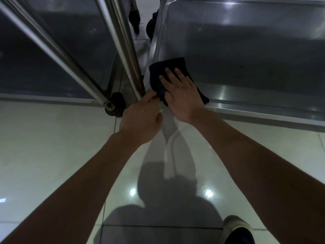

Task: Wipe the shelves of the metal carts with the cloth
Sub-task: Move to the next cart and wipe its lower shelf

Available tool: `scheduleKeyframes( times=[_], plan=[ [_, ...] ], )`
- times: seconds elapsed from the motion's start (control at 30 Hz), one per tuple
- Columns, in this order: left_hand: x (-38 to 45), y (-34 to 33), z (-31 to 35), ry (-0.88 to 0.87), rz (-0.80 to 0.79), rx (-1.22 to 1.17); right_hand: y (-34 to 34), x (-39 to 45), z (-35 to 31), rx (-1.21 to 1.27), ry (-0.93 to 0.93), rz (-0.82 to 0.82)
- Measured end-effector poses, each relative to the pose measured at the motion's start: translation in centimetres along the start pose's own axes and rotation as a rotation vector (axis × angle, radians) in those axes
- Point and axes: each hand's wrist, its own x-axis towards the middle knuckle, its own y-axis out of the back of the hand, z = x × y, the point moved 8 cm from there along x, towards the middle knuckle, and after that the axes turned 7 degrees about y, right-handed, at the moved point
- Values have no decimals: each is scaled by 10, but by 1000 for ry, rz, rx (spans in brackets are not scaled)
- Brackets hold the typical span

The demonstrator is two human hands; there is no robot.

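Glossy pale tiled floor (pixel 52 155) with dark grout lines mirrors ceiling lights.

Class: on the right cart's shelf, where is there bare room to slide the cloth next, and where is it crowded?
Bare: the right cart's shelf right of and beyond the cloth. Crowded: the near left corner, where both hands meet by the upright post.
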Motion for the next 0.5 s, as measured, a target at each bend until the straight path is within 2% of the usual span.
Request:
scheduleKeyframes(
  times=[0.17, 0.37, 0.5],
  plan=[
    [-5, -5, 11, -43, 42, 107, 1, -15, 12, 23, -63, 78],
    [2, -5, 33, -21, 110, 258, 14, -52, 59, 8, -182, 179],
    [14, -14, 83, -155, 64, 203, 23, -82, 97, -29, -249, 185]
  ],
)
